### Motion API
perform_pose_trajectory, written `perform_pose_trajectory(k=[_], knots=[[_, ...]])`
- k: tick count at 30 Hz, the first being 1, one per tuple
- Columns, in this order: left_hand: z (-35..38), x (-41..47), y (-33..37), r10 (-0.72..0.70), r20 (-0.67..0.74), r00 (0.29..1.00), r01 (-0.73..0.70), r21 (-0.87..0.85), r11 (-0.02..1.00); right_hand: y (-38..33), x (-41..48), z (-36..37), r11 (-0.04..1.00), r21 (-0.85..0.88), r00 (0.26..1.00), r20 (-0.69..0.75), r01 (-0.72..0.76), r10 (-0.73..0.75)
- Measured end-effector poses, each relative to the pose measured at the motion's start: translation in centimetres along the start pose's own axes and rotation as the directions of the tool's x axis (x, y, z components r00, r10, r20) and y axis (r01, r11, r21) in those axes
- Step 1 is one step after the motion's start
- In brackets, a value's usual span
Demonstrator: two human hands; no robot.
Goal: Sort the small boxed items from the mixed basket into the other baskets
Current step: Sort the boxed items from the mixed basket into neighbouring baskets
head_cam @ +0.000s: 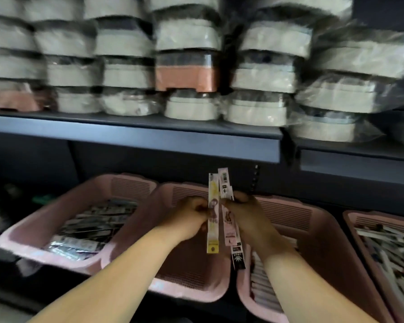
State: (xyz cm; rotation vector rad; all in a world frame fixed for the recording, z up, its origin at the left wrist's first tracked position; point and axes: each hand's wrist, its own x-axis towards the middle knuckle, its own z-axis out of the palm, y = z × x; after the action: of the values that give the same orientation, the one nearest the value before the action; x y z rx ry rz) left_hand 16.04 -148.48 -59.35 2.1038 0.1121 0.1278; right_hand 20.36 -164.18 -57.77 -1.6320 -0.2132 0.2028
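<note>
The left hand [190, 217] pinches an upright yellow slim box [212, 238] at its middle; the right hand [247, 214] grips several pink and black slim boxes [229, 231] just beside, above a pink basket [196, 296].

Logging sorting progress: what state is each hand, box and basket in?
Left hand: pinches yellow box, upright.
Right hand: grips several pink and black boxes, fanned.
Left basket: holds dark boxes.
Second basket: floor bare where visible.
Third basket: holds pale boxes.
Right basket: heaped with mixed boxes.
</note>
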Motion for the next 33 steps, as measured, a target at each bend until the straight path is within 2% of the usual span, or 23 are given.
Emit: perform_pose_trajectory(k=[4,7,10,13,15,16,18,20,21,23,27,29,33], knots=[[-6.4,-1.5,-2.0,-0.053,-0.206,0.977,0.038,-0.073,0.997,-0.7,0.5,4.5,0.999,-0.027,0.999,0.048,-0.022,0.024],[-11.3,-2.7,-3.7,-0.175,-0.319,0.931,0.119,-0.188,0.975,-0.9,0.7,7.4,0.997,-0.082,0.995,0.096,0.010,-0.002],[-15.8,-2.9,-6.2,-0.352,-0.400,0.846,0.213,-0.351,0.912,-1.1,0.5,9.2,0.993,-0.113,0.988,0.154,0.029,-0.011],[-18.9,-2.8,-9.6,-0.534,-0.404,0.743,0.273,-0.546,0.793,-1.4,0.2,10.5,0.992,-0.124,0.973,0.230,0.032,-0.003],[-19.7,-2.8,-11.9,-0.601,-0.373,0.707,0.402,-0.486,0.776,-1.4,-0.1,11.0,0.989,-0.146,0.969,0.246,0.030,0.007],[-19.9,-3.1,-12.4,-0.622,-0.344,0.703,0.502,-0.380,0.777,-1.4,-0.2,11.1,0.987,-0.156,0.969,0.248,0.030,0.010],[-20.4,-3.3,-13.3,-0.590,-0.344,0.731,0.632,0.014,0.775,-1.6,-0.4,11.2,0.986,-0.165,0.967,0.255,0.035,0.008],[-20.4,-3.6,-13.0,-0.528,-0.356,0.771,0.637,0.440,0.633,-1.6,-0.3,11.4,0.984,-0.177,0.968,0.252,0.031,0.015],[-20.3,-3.3,-13.0,-0.483,-0.359,0.798,0.601,0.527,0.601,-1.6,-0.2,11.5,0.983,-0.180,0.968,0.250,0.022,0.024],[-19.6,-2.8,-12.5,-0.428,-0.317,0.847,0.532,0.518,0.670,-1.7,-0.1,11.8,0.985,-0.170,0.970,0.241,0.021,0.021],[-16.5,-2.9,-9.5,-0.265,-0.152,0.952,0.297,0.259,0.919,-1.3,0.3,12.7,0.993,-0.118,0.967,0.251,-0.011,0.041],[-14.8,-3.1,-7.7,-0.186,-0.080,0.979,0.197,0.159,0.968,-1.2,0.5,13.5,0.996,-0.088,0.969,0.246,-0.005,0.027],[-12.1,-3.1,-6.5,-0.139,-0.062,0.988,0.138,-0.015,0.990,-1.2,0.7,14.5,1.000,0.005,0.974,0.226,-0.013,0.011]])
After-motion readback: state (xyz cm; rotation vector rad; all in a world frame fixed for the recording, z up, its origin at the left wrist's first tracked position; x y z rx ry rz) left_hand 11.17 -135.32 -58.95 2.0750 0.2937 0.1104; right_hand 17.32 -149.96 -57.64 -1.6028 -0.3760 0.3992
